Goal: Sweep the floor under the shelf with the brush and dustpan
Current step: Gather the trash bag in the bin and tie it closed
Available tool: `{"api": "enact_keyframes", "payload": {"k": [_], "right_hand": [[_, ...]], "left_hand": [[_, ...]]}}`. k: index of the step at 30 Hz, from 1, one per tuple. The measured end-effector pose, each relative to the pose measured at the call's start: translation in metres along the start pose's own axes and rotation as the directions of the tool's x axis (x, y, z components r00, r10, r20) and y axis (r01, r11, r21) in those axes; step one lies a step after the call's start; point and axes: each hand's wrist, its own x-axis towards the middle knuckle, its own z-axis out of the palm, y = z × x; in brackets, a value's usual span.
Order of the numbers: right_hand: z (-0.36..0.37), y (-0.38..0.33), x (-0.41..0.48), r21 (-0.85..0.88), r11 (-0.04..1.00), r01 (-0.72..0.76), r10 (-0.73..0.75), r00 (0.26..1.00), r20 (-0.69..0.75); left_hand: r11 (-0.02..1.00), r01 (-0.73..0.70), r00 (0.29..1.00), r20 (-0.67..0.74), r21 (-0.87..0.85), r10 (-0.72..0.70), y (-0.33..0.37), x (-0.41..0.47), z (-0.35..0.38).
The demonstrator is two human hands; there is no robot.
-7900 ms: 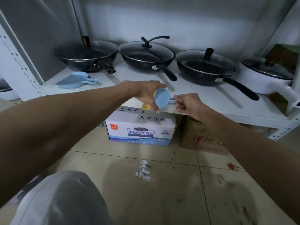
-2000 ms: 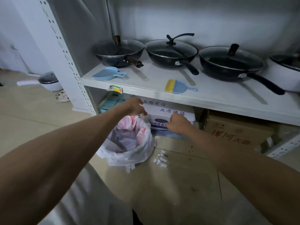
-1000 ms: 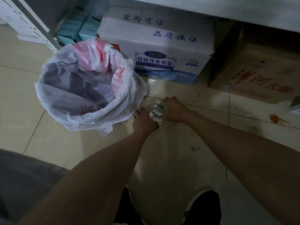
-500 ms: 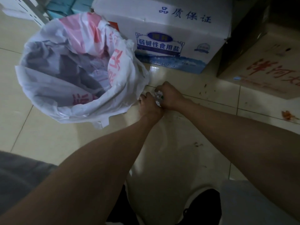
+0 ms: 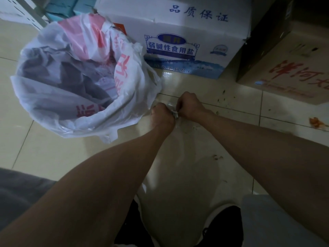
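Note:
My left hand (image 5: 162, 115) and my right hand (image 5: 189, 106) are pressed together low over the tiled floor (image 5: 194, 168), cupped around small white paper scraps (image 5: 174, 112), of which only a sliver shows between the fists. A bin lined with a white and pink plastic bag (image 5: 83, 77) stands just left of my hands, its mouth open. The brush and the dustpan are out of view.
A white cardboard box with blue print (image 5: 178, 38) sits under the shelf behind my hands. A brown box with red letters (image 5: 288, 65) stands to its right. An orange stain (image 5: 316, 122) and dark specks mark the tiles. My black shoe (image 5: 224, 227) is at the bottom.
The brush was laid on the shelf and the bin appeared beside the scraps. Both hands went down to the floor and closed together around the paper scraps.

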Motion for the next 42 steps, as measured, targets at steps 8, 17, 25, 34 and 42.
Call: {"api": "enact_keyframes", "payload": {"k": [8,17,25,34,42], "right_hand": [[-0.024,-0.014,-0.014,0.048,0.998,-0.045,0.048,0.997,-0.064],[-0.068,-0.032,-0.046,0.029,0.999,0.013,-0.008,0.984,-0.181],[-0.107,-0.066,-0.091,-0.026,0.997,0.071,-0.075,0.969,-0.237],[-0.161,-0.127,-0.119,-0.087,0.994,0.071,-0.099,0.923,-0.372],[-0.165,-0.202,-0.115,-0.121,0.985,0.122,-0.157,0.924,-0.349]], "left_hand": [[0.995,-0.086,0.996,0.043,0.044,0.084,0.01,-0.008,-0.019],[0.989,-0.138,0.99,-0.016,0.049,0.138,0.041,-0.033,-0.053],[0.978,-0.21,0.976,-0.048,0.013,0.211,0.067,-0.064,-0.088],[0.941,-0.337,0.932,-0.158,-0.044,0.326,0.104,-0.092,-0.155],[0.94,-0.335,0.899,-0.277,0.069,0.34,0.093,-0.088,-0.247]]}}
